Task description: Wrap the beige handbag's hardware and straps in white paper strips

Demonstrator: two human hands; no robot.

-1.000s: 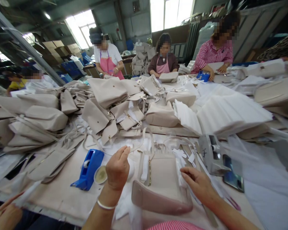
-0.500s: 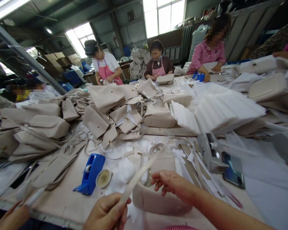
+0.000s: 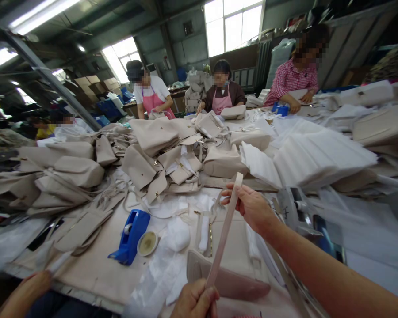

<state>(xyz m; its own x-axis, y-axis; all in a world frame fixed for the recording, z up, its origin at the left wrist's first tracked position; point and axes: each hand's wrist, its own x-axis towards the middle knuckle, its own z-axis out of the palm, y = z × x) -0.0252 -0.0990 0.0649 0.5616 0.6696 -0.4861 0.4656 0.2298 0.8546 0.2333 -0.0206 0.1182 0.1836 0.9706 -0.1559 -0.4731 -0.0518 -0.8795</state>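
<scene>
Both hands are on a beige bag strap (image 3: 224,234) that runs upward between them over a bag. My left hand (image 3: 195,300), at the bottom edge, is closed around the strap's lower part. My right hand (image 3: 254,207) grips it near its upper end, with fingertips showing past its left side. Below the strap lies a beige handbag (image 3: 230,278) with its flap toward me; a gold chain (image 3: 211,240) and a white wrapped piece (image 3: 204,234) show on it.
A blue tape dispenser (image 3: 132,236) and a tape roll (image 3: 147,244) sit to the left. Beige bags (image 3: 141,168) and white foam sheets (image 3: 321,150) pile up behind. A grey dispenser (image 3: 296,210) and a phone (image 3: 328,236) lie right. Another person's hand (image 3: 36,285) is at lower left; co-workers sit across.
My right hand has moved up from over the handbag and taken hold of the strap's upper part. My left hand has shifted right with the strap, which now stands straighter.
</scene>
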